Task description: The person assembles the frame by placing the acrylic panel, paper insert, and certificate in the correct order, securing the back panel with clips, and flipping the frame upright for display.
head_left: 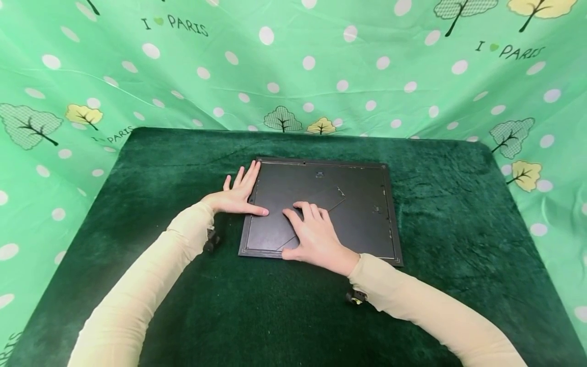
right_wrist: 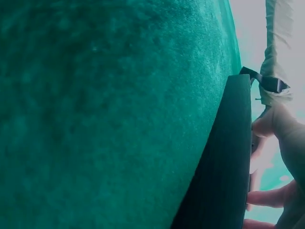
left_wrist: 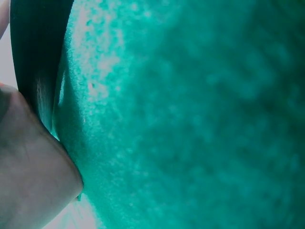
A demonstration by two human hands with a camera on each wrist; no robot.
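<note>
A black picture frame (head_left: 362, 229) lies with its back side up, showing a backing board, small metal hangers and the outline of a stand leg. Along its left edge rests the left hand (head_left: 236, 196), fingers straight and spread, thumb laid on the backing. Over the near half is the right hand (head_left: 316, 237), its fingers loosely bent with fingertips at the board and the thumb at the near rim. In the right wrist view the frame's side (right_wrist: 224, 157) runs beside those fingers. The left wrist view shows the frame's edge (left_wrist: 40, 57) next to part of the left hand (left_wrist: 35, 167).
Dark green plush cloth (head_left: 449, 214) covers the table under the frame. Behind and around it hangs a light green curtain (head_left: 312, 61) with white dots and printed trees. Each sleeved wrist carries a small black camera, such as the left camera (head_left: 211, 240).
</note>
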